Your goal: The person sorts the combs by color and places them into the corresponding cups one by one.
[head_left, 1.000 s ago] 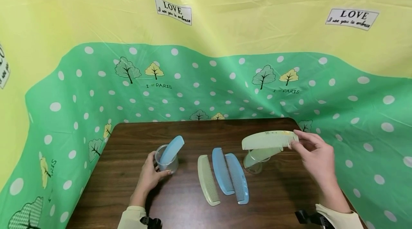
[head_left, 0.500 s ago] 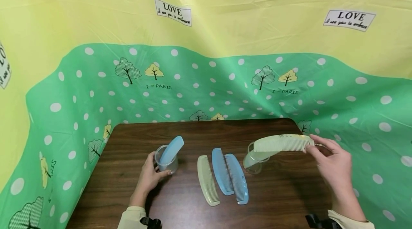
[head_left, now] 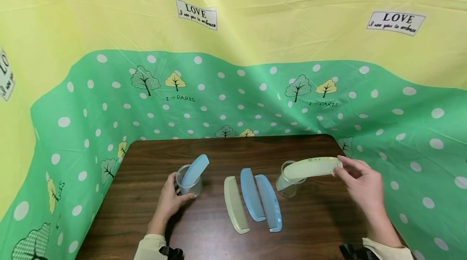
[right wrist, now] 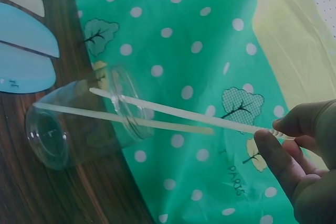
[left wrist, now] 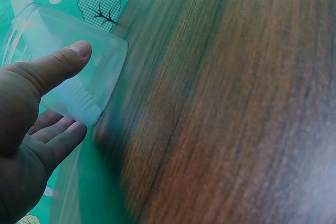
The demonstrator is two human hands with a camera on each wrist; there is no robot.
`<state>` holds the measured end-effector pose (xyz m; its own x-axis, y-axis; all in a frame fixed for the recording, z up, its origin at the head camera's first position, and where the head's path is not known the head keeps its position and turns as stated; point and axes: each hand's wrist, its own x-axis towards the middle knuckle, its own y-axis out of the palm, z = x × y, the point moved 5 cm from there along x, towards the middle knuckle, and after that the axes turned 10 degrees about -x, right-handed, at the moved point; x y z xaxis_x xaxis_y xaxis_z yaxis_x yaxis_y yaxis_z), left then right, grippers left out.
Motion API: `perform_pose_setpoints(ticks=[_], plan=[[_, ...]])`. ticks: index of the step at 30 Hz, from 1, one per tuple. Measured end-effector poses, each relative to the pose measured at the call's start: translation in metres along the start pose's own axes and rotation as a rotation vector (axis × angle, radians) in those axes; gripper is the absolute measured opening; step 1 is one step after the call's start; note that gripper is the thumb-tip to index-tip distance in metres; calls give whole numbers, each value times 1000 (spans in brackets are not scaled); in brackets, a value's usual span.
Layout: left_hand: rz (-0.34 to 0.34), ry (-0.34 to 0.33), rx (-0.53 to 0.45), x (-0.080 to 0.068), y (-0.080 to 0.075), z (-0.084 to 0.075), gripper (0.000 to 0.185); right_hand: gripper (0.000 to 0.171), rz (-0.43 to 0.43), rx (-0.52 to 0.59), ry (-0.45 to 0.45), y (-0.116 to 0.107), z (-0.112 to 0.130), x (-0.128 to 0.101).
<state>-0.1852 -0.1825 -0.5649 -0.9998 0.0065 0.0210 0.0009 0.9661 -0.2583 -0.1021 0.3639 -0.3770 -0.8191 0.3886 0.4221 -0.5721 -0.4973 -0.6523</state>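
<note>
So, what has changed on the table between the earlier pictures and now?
The right hand, pinching a cream comb, swung it out to the right and then brought it back lower, so its far end now dips into the right cup, beside the cream comb already inside. The left hand holds the left cup with its blue comb as before. The three combs lying on the table did not move.

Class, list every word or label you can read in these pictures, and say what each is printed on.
"LOVE": white labels on the yellow backdrop; the script line beneath is too small to read surely.
"I PARIS": under the trees on the green cloth.
Marks on one blue comb: unreadable.
</note>
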Motion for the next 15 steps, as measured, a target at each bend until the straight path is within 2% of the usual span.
perform_pose_setpoints(ticks=[15], plan=[[-12, 1, -3, 1, 0, 2, 99, 28, 5, -47, -117, 30, 10, -4]])
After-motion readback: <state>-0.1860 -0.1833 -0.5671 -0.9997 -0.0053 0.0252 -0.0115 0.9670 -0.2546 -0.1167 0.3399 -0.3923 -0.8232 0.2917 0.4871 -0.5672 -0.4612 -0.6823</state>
